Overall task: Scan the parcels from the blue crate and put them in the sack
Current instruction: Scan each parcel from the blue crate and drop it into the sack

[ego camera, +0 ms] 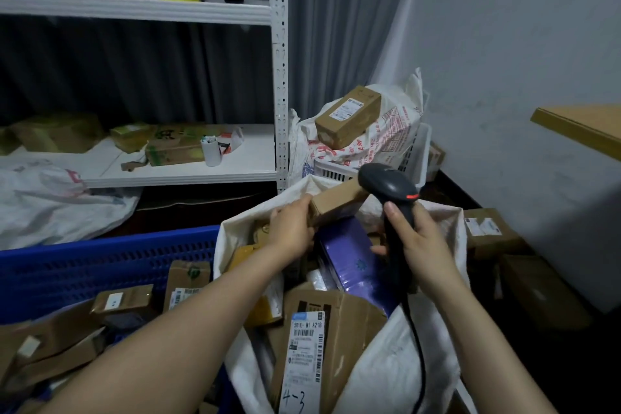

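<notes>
head view: open room is tight. the sack [235,235] mouth gapes in the middle, its left rim touching the blue crate [100,265], the white rack post [281,77] just beyond its far rim, and the grey wall [504,77] closing the right side. left hand [292,232] has fingers curled round the near-left end of a small brown box [339,202], held tilted above the far part of the sack mouth; the rest of the box sticks out far-right of the grip. right hand [423,245] is wrapped round the handle of a black scanner [389,185], whose head sits just over the box's right end; its cable [418,329] drops near, across the sack. under both hands, inside the sack, lie a purple parcel [353,259] and a big labelled carton [309,346] marked 4-3, filling most of the mouth. more parcels [124,301] lie in the crate at near left. far behind, a white basket [336,171] holds a printed bag w/ a long carton [347,114] on top. floor boxes [490,232] crowd the sack's right side, and a wooden tabletop [584,128] juts in from the right edge.
</notes>
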